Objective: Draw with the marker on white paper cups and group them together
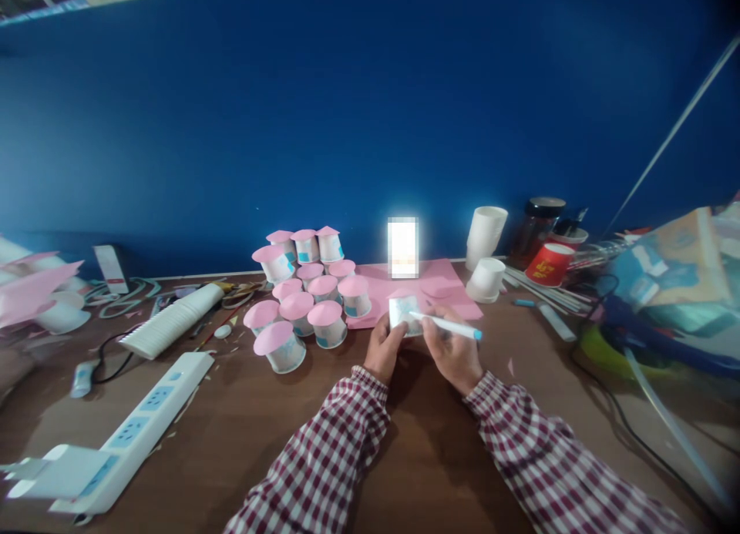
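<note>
My left hand (382, 350) is closed round the side of a small white paper cup (401, 312), with pale blue marks on its wall. In my right hand (454, 358) is a white marker pen (454, 327) with a light blue end, its tip against or very near the cup's wall; blur hides the exact contact. Behind both hands lies a pink paper sheet (439, 276). To the left stand several paper cups topped with pink paper cones, the nearest of them a cone-topped cup (282, 355) with blue patches.
A bright pixelated rectangle (403, 249) stands by the blue wall. On the right are stacked white cups (486, 230), a white cup (486, 278), a red cup (550, 264) and a plastic bag (676, 272). Leftward lie a power strip (139, 426) and a cup sleeve stack (173, 322).
</note>
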{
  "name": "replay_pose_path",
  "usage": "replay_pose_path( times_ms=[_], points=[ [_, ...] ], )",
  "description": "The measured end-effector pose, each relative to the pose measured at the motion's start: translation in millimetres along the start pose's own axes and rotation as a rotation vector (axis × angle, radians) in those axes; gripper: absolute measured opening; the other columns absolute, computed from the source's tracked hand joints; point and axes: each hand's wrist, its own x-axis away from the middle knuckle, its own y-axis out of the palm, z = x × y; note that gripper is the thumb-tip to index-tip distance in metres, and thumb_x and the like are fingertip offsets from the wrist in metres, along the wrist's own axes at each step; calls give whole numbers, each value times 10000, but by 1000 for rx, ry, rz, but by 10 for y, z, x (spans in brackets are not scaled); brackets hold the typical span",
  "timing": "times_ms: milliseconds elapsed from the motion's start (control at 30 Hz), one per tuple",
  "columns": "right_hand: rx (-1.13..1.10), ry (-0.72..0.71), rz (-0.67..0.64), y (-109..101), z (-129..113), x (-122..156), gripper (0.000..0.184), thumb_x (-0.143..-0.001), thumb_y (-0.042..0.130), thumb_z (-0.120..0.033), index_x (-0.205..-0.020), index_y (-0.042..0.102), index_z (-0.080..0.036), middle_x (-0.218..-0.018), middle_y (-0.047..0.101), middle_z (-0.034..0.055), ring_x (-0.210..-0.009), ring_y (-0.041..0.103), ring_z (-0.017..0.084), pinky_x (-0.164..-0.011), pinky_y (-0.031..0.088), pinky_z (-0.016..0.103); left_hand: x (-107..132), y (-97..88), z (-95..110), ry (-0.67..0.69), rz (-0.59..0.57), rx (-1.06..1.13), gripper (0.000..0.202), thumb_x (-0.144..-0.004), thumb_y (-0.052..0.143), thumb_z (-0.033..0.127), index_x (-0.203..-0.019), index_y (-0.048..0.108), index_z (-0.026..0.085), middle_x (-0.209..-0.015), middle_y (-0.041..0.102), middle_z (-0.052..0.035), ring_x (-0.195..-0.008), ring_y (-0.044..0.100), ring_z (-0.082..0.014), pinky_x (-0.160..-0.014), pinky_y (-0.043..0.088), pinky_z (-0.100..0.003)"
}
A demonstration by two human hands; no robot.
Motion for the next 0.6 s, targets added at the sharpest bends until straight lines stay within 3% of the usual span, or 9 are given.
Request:
replay_pose_path(
  times_ms=[600],
  points=[
    [-24, 24, -40, -12, -60, -8, 145, -863, 505, -306, -831, 568, -180, -694, 622, 5, -582, 576, 116, -565, 480, 217, -7, -9, -23, 38, 8, -17, 305, -770, 600, 328, -1015, 612, 147, -973, 655, -77, -865, 608, -192, -773, 495, -313]
  ],
)
